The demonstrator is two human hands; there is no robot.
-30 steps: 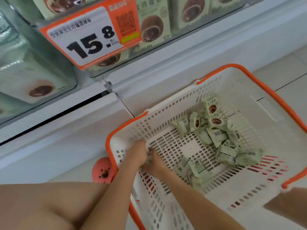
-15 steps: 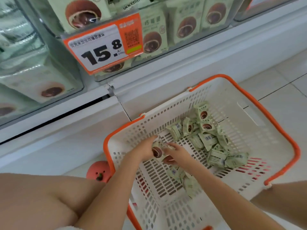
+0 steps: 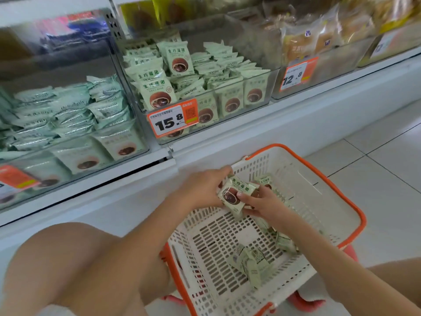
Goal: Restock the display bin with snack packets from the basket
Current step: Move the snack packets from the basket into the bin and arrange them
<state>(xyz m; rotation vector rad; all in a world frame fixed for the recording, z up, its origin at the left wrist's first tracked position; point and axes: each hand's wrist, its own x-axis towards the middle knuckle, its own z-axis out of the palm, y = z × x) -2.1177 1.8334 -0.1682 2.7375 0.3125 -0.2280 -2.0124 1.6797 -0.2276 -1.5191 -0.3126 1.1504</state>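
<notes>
A small stack of pale green snack packets (image 3: pixel 235 193) is held above the far left corner of the white basket (image 3: pixel 319 179) with an orange rim. My left hand (image 3: pixel 202 190) grips the stack from the left, and my right hand (image 3: pixel 262 201) pinches it from the right. More green packets (image 3: pixel 252 263) lie loose on the basket floor under my right forearm. The clear display bin (image 3: pixel 259 85) with the 15.8 price tag (image 3: pixel 173 120) stands on the shelf above, holding many of the same packets.
A second clear bin (image 3: pixel 75 142) of greenish packets sits to the left, and a bin with bread packs (image 3: pixel 319 42) and a 12.8 tag to the right. White shelf base runs below the bins. My bare knees flank the basket on the tiled floor.
Both hands have lifted the gathered packets up from the basket floor toward the shelf. The view has tilted up, now showing the bins.
</notes>
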